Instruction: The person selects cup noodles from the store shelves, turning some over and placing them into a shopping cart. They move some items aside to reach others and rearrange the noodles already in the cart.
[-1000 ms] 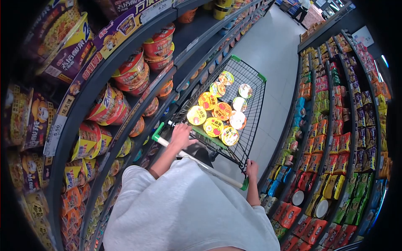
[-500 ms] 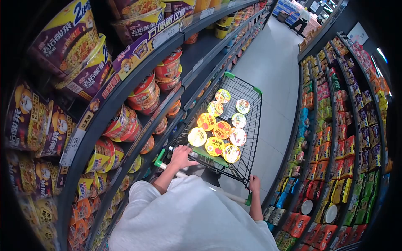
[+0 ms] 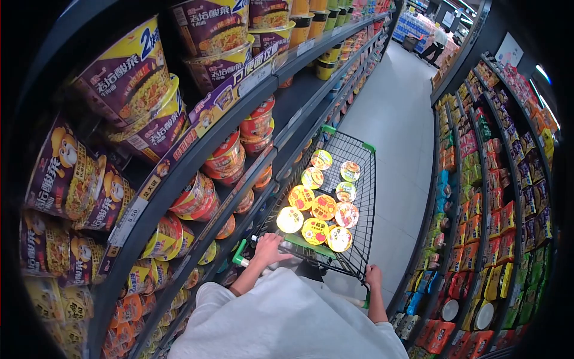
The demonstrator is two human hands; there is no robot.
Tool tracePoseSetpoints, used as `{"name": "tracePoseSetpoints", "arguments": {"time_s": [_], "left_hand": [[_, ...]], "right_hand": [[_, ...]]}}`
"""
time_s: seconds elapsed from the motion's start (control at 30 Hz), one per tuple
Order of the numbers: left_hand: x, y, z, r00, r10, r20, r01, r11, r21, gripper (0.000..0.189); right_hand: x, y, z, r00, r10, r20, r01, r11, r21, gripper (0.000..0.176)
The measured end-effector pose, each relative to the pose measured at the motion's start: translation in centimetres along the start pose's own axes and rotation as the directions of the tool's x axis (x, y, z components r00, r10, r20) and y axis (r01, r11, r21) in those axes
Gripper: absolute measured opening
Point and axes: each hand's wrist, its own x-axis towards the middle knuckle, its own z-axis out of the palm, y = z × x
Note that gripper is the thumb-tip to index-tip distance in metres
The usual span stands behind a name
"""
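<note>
A wire shopping cart (image 3: 366, 206) with green corners stands in front of me, holding several round-lidded noodle cups (image 3: 323, 207). My left hand (image 3: 270, 250) lies on the near left edge of the cart, fingers apart and thumb stretched to the right. At the near right corner my right hand (image 3: 373, 276) is closed round the cart's edge. The cart handle (image 3: 240, 253), with a green end, shows left of my left hand; the rest is partly hidden by my shirt.
Shelves with large purple noodle tubs (image 3: 128, 78) rise close on the left. Shelves of bagged noodles (image 3: 472, 209) line the right. Grey floor (image 3: 391, 107) runs ahead between them. A person (image 3: 437, 45) stands far off near stacked goods.
The view has shifted, so the shelves, cart and both hands appear slightly lower and further right. Both hands keep their places on the cart.
</note>
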Motion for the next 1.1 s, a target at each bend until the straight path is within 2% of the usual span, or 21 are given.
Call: {"name": "tracePoseSetpoints", "arguments": {"time_s": [0.07,0.37,0.47,0.73,0.97,1.1], "left_hand": [[0.0,0.1,-0.4,1.0,-0.012,0.028,0.012,1.0,-0.002,0.075],[0.1,-0.1,-0.1,1.0,0.002,0.005,-0.002,1.0,-0.019,0.074],[-0.2,0.1,-0.4,1.0,0.008,0.003,-0.008,1.0,-0.026,0.073],[0.0,0.7,-0.7,1.0,0.019,-0.009,-0.019,1.0,-0.019,0.069],[-0.3,1.2,-1.0,1.0,0.013,-0.02,-0.014,1.0,-0.021,0.066],[0.1,1.0,-0.7,0.997,0.053,-0.064,-0.054,0.998,-0.012,0.065]], "right_hand": [[-0.7,-1.0,-0.9,0.999,-0.032,-0.028,0.03,0.996,-0.079,0.039],[-0.9,-1.6,-1.1,0.999,0.005,-0.033,-0.008,0.997,-0.077,0.039],[-0.4,-1.0,-0.6,1.0,-0.025,-0.015,0.024,0.995,-0.101,0.04],[-0.4,-1.9,-0.4,0.999,-0.006,-0.048,0.001,0.994,-0.109,0.052],[1.1,-1.7,0.2,0.999,-0.025,-0.025,0.02,0.984,-0.175,0.048],[0.8,-3.3,-1.1,0.998,0.059,-0.009,-0.059,0.986,-0.157,0.045]]}}
